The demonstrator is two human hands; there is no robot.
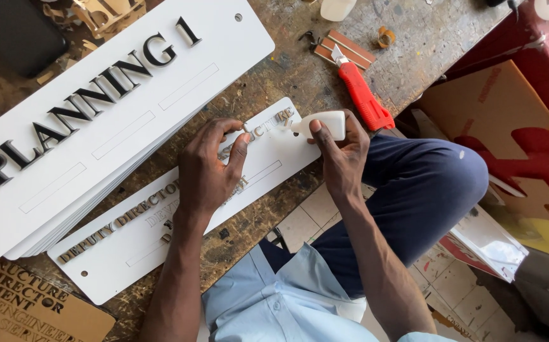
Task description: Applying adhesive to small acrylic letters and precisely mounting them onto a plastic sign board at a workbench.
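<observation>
A long white sign plate [129,244] with raised gold letters lies on the worn wooden bench [293,76]. My left hand [208,168] rests on the plate's middle and pinches a small letter piece between thumb and fingertips. My right hand [341,155] grips a small white glue bottle [318,123], its nozzle pointing left toward the letter near the plate's right end.
A stack of larger white sign plates [97,107] with black letters lies at the upper left. A red utility knife [363,95] lies to the right of the plates. A brown letter sheet [21,310] sits at the lower left, cardboard pieces [496,114] at the right.
</observation>
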